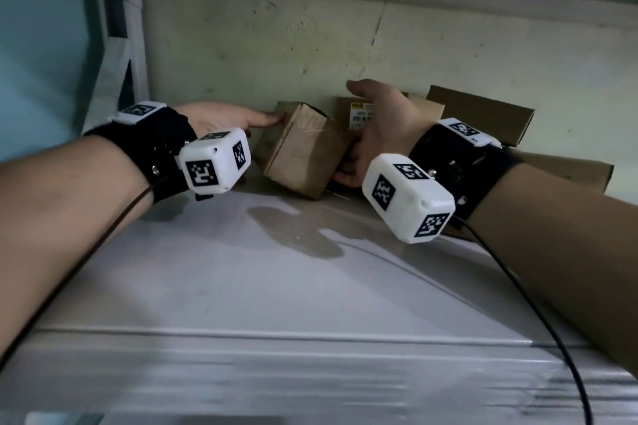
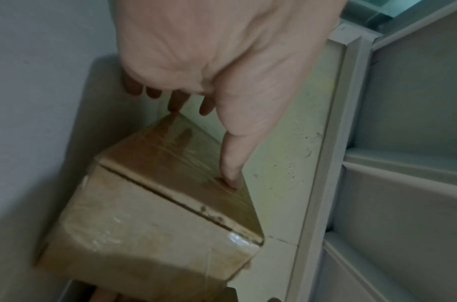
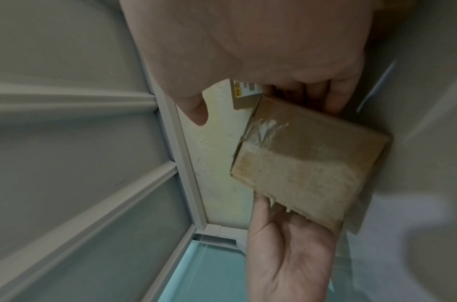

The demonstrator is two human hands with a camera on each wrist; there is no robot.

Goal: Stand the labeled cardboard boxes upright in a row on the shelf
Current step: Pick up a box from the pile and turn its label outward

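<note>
The shelf (image 1: pixel 241 286) in front of you was a pale grey metal deck, with a scuffed, yellowish back wall (image 1: pixel 276 45) rising behind it and the ribbed underside of another shelf overhead. Against that back wall, on the right, several flat brown cartons (image 1: pixel 483 114) lay tilted and overlapping, one partly under your right forearm. Just left of them a cardboard box with a white barcode label (image 1: pixel 359 115) stood close to the wall, mostly hidden behind your right hand.

The taped cardboard box (image 1: pixel 303 152) you were handling sat near the back of the shelf, left of the labeled one, tilted with one corner raised and clear tape across its seams. You had it between both hands.

Your right hand (image 1: pixel 376 134) held the box's right side: the fingers curled around its lower right edge, and the thumb stuck up free above it, pointing toward the wall. The right wrist view showed those fingers wrapped behind the box.

Your left hand (image 1: pixel 221 117) reached in from the left with its fingers stretched out fairly straight. In the left wrist view the thumb pressed down on the taped top face near the far edge, while the fingertips (image 2: pixel 178 102) touched the box's far corner.
</note>
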